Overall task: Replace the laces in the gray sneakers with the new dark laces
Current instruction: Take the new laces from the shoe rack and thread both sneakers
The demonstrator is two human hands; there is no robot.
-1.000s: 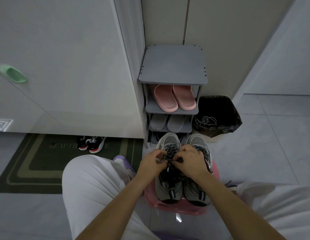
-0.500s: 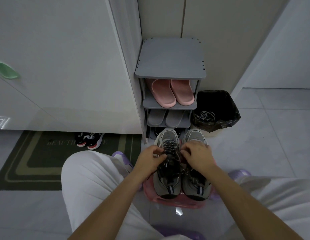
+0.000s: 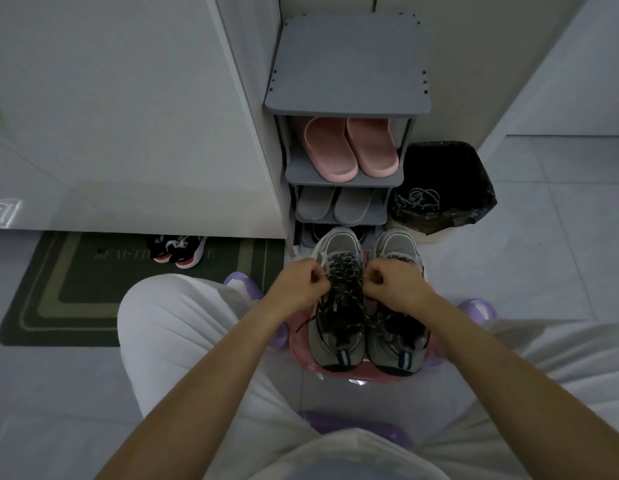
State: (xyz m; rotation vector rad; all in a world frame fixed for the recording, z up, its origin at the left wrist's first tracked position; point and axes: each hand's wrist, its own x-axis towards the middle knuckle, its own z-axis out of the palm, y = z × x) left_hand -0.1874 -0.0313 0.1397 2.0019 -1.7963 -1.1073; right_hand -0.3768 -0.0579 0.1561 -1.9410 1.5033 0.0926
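Left of the rack (image 3: 348, 64), a mat (image 3: 76, 296) lies on the floor, with small black-and-red shoes (image 3: 178, 251) at its far edge. In front of the rack, the left hand (image 3: 297, 289), fingers curled, pinches a strand of the dark lace (image 3: 342, 275) at the left side of the left sneaker (image 3: 337, 242). The gray sneakers (image 3: 394, 351) stand side by side on a pink stool (image 3: 335, 373), toes toward the rack. The right hand (image 3: 394, 284), fingers clenched, grips another strand at that sneaker's right side. On the rack's shelves, pink slippers (image 3: 349, 150) sit above gray slippers (image 3: 335, 204). Right of the rack, a bin (image 3: 474, 209) holds pale laces (image 3: 420, 199).
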